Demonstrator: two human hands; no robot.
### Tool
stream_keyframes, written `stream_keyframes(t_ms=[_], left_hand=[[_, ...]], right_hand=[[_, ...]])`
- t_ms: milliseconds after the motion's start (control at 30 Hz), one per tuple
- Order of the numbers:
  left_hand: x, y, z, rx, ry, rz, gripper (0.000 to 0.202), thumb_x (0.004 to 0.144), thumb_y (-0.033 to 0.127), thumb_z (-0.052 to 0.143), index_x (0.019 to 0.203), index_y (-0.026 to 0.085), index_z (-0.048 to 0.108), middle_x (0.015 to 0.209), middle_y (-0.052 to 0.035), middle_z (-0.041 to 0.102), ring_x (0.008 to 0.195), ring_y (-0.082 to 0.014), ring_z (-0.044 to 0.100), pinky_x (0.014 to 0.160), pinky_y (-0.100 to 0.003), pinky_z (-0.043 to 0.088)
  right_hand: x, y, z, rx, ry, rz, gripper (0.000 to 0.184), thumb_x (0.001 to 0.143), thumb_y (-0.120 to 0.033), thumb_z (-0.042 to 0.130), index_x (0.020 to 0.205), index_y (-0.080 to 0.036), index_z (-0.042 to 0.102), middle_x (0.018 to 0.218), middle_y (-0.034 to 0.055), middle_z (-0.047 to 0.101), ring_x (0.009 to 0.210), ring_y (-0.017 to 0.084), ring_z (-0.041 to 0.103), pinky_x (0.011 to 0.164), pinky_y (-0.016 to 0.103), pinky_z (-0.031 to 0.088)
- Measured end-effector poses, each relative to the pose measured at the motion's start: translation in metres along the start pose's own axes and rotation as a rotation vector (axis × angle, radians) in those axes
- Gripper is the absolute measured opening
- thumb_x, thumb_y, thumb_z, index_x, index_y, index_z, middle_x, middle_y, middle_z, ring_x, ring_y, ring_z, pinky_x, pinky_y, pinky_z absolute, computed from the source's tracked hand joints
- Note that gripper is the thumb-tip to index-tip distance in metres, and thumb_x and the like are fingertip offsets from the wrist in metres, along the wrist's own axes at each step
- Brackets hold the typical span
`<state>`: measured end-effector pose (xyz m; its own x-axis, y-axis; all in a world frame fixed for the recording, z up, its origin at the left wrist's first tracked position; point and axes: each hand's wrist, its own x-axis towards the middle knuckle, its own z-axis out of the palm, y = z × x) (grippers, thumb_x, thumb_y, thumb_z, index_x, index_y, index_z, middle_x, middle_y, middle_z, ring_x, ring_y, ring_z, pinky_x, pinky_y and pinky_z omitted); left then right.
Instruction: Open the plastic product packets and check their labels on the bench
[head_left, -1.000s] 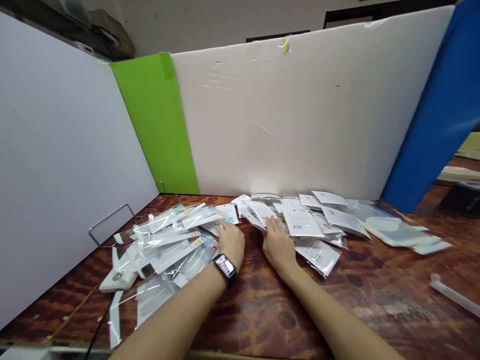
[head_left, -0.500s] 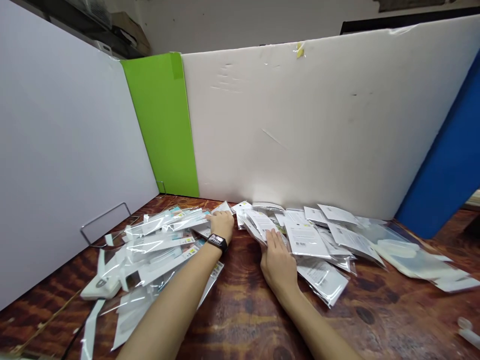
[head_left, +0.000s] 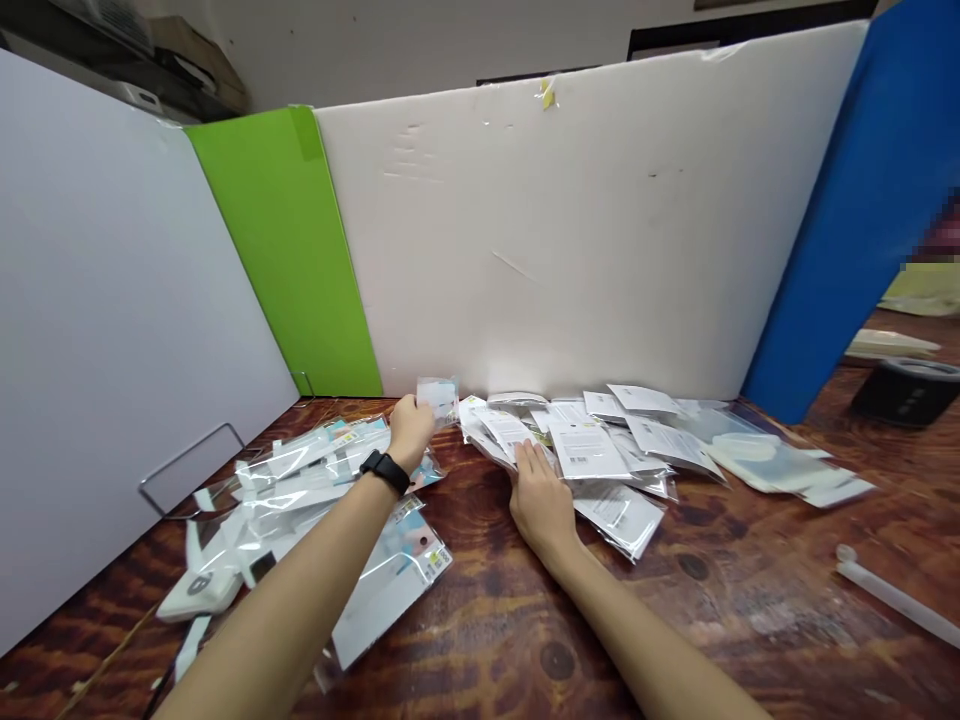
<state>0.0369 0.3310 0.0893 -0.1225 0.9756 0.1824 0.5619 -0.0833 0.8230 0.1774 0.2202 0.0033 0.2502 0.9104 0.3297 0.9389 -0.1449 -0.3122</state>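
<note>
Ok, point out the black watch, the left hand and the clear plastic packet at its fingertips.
Black watch (head_left: 385,472), head view, on its strap.
Left hand (head_left: 410,432), head view, on its back.
Clear plastic packet (head_left: 438,398), head view, on its middle.

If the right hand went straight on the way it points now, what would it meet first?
The right hand would meet the clear plastic packet with a white card just at its fingertips; they seem to touch it already, though depth is unclear.
</note>
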Motion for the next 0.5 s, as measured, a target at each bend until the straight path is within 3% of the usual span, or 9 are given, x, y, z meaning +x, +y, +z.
stream_keyframes(t_ms=[100, 267, 400, 500], left_hand=[[-0.015, 0.011, -0.010, -0.276, 0.015, -0.076, 0.028, 0.089, 0.032, 0.056, 0.112, 0.015, 0.058, 0.110, -0.0077, 0.062, 0.092, -0.0207, 0.062, 0.078, -0.040, 0.054], [-0.059, 0.032, -0.036, -0.692, 0.009, -0.185, 0.023, 0.089, 0.029, 0.057, 0.106, 0.014, 0.059, 0.100, -0.0055, 0.063, 0.080, -0.0160, 0.063, 0.067, -0.033, 0.055], [-0.100, 0.042, -0.046, -0.946, -0.036, -0.232, 0.014, 0.089, 0.018, 0.055, 0.102, 0.013, 0.059, 0.088, -0.0027, 0.064, 0.070, -0.0129, 0.062, 0.063, -0.029, 0.054], [-0.134, 0.048, -0.043, -1.091, -0.161, -0.207, 0.019, 0.084, 0.003, 0.050, 0.094, 0.012, 0.062, 0.082, -0.0040, 0.068, 0.075, -0.0129, 0.065, 0.073, -0.026, 0.052]], right_hand=[[0.000, 0.001, -0.001, 0.022, 0.015, -0.017, 0.049, 0.090, -0.007, 0.031, 0.137, -0.004, 0.043, 0.144, 0.0149, 0.043, 0.135, 0.026, 0.037, 0.100, 0.037, 0.044], [-0.001, 0.003, 0.001, 0.091, 0.061, -0.044, 0.045, 0.090, -0.004, 0.035, 0.134, -0.007, 0.047, 0.142, 0.0154, 0.047, 0.133, 0.025, 0.041, 0.106, 0.037, 0.038], [-0.004, 0.004, -0.001, 0.189, 0.128, -0.058, 0.033, 0.094, -0.017, 0.049, 0.127, -0.016, 0.052, 0.134, 0.0121, 0.054, 0.120, 0.025, 0.053, 0.099, 0.046, 0.045], [-0.007, 0.003, -0.009, 0.274, 0.184, -0.067, 0.029, 0.093, -0.027, 0.054, 0.120, -0.017, 0.055, 0.122, 0.0091, 0.059, 0.103, 0.022, 0.062, 0.087, 0.044, 0.052]])
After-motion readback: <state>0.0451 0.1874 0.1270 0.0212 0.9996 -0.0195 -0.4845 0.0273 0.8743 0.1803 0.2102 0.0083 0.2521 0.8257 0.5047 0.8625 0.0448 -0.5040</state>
